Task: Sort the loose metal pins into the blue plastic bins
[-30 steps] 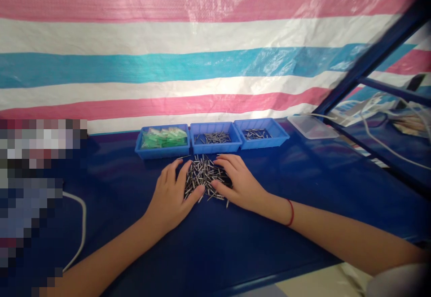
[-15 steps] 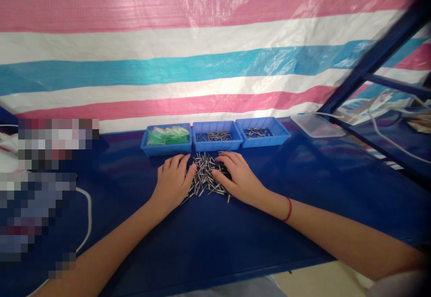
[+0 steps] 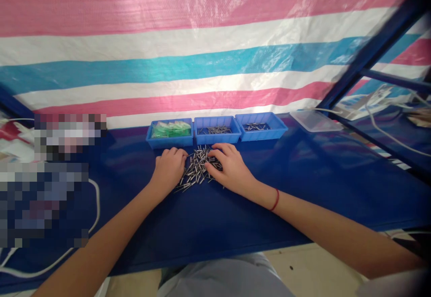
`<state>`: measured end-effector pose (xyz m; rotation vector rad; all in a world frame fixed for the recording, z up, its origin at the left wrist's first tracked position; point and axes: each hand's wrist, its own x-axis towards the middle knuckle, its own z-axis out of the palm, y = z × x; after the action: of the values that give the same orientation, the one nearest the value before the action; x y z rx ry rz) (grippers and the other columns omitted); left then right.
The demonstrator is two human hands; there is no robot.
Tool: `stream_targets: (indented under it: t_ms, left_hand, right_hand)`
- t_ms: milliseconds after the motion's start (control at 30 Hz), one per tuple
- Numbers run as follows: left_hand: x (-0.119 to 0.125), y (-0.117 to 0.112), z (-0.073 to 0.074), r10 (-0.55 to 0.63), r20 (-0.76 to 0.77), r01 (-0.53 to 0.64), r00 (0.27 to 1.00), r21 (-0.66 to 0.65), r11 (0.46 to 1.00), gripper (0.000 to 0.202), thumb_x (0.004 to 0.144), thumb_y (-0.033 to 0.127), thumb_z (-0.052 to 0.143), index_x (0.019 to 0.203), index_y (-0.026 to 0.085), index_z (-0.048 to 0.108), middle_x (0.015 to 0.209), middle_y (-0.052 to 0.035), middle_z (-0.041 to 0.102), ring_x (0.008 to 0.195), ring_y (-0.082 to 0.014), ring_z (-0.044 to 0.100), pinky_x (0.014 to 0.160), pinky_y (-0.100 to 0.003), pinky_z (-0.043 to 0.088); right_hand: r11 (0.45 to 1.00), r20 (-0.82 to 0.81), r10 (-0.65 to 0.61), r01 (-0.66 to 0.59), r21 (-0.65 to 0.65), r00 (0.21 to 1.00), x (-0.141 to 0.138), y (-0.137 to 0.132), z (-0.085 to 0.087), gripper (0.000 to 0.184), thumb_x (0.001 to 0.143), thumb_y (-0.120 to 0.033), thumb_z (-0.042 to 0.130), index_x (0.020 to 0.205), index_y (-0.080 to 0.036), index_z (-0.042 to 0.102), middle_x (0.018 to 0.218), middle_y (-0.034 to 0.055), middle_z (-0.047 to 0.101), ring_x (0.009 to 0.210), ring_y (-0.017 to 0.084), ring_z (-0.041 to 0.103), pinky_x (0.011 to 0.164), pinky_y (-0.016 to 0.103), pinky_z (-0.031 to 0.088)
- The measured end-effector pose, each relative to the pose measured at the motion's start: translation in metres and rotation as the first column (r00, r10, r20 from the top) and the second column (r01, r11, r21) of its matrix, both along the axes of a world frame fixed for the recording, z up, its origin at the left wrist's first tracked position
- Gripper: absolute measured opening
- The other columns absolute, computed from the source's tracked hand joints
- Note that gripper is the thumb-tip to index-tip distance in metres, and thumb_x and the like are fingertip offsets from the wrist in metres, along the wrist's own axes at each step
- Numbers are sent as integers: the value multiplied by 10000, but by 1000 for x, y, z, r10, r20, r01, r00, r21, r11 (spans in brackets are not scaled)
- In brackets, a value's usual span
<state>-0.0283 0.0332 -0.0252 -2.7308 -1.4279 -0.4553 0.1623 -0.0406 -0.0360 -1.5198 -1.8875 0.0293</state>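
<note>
A loose pile of thin metal blind rivets [image 3: 197,164] lies on the dark blue table between my two hands. At its left edge rests my left hand [image 3: 168,167], fingers bent downward, its fingertips touching or very close to the outer rivets. My right hand [image 3: 230,167] reaches over the right part of the pile, thumb and fingers apart, and covers some rivets. Neither hand visibly grips one. Just behind the pile stand a left blue bin [image 3: 170,143] with green-and-clear small packets [image 3: 171,129], a middle blue bin [image 3: 218,138] with rivets, and a right blue bin [image 3: 278,132] with fewer rivets.
A clear plastic lid [image 3: 314,121] lies right of the bins. White cable [image 3: 97,203] curves across the table's left side, beside a blurred-out area. A striped sheet [image 3: 202,68] hangs behind, and a blue metal frame [image 3: 350,84] rises at the right.
Both hands have shifted slightly left relative to the bins. The left fingers are more bent, and the right hand reaches further over the pile. The view has shifted a little.
</note>
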Motion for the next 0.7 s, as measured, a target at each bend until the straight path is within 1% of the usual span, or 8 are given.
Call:
stream_targets:
  t_ms: [67, 133, 200, 267, 367, 467, 600, 700]
  left_hand:
    - [4, -10, 2, 78, 84, -82, 993, 49, 995, 268, 947, 258, 374, 1005, 193, 628, 983, -98, 644, 935, -278, 539, 768, -401, 413]
    - [11, -19, 2, 89, 204, -95, 975, 22, 995, 262, 952, 267, 369, 1027, 195, 610, 1012, -91, 642, 935, -266, 538, 780, -399, 408]
    - [19, -27, 0, 30, 329, -15, 944, -46, 999, 244, 954, 270, 372, 1032, 193, 589, 1028, -78, 640, 945, -243, 544, 808, -386, 410]
    - [27, -34, -2, -16, 471, 77, 882, -110, 991, 220, 957, 268, 375, 1018, 185, 569, 1022, -69, 638, 946, -216, 554, 842, -365, 418]
    - [35, -41, -3, -7, 615, 147, 788, -178, 973, 206, 966, 268, 366, 1031, 180, 541, 996, -66, 637, 928, -193, 573, 843, -342, 435]
    - [35, -44, 0, -1, 653, 162, 758, -186, 969, 196, 967, 284, 375, 1024, 192, 539, 991, -62, 633, 935, -191, 574, 842, -340, 441]
    - [31, -42, 3, -21, 648, 182, 761, -183, 966, 205, 963, 300, 393, 1033, 188, 551, 993, -70, 635, 930, -193, 577, 838, -344, 452]
    - [28, -37, 3, -59, 643, 240, 764, -199, 950, 238, 967, 297, 389, 1068, 185, 572, 1019, -78, 638, 952, -196, 581, 849, -349, 457]
  right_hand:
    - [1000, -59, 10, -9, 7, 998, -8, 5, 2, 252, 837, -347, 562, 1012, -181, 635, 1111, 122, 625, 1097, 296, 514, 951, 458, 405]
    - [1000, -204, 10, -15, -21, 979, -14, 9, 5, 273, 827, -346, 574, 1032, -171, 615, 1024, 102, 650, 954, 255, 577, 867, 410, 457]
    - [998, -388, -11, -16, -67, 922, -16, 12, 8, 279, 830, -372, 571, 1015, -167, 605, 935, 72, 662, 783, 198, 597, 736, 344, 489]
    - [996, -526, -18, -32, -85, 850, -16, 11, 11, 251, 842, -390, 558, 944, -168, 616, 858, 46, 663, 684, 159, 580, 650, 298, 477]
    - [997, -614, 14, -60, -54, 789, -14, 8, 14, 221, 848, -379, 559, 847, -171, 632, 804, 33, 659, 660, 141, 559, 624, 276, 455]
    - [994, -646, 45, -98, -47, 762, -14, 5, 17, 201, 841, -368, 575, 844, -177, 638, 816, 34, 659, 646, 136, 544, 608, 276, 449]
    - [991, -670, 72, -129, -36, 739, -16, 5, 19, 172, 836, -353, 585, 856, -190, 636, 825, 35, 654, 657, 140, 551, 601, 279, 462]
    - [991, -680, 80, -133, -27, 729, -16, 5, 19, 157, 826, -349, 599, 821, -196, 632, 820, 37, 647, 671, 143, 563, 602, 282, 472]
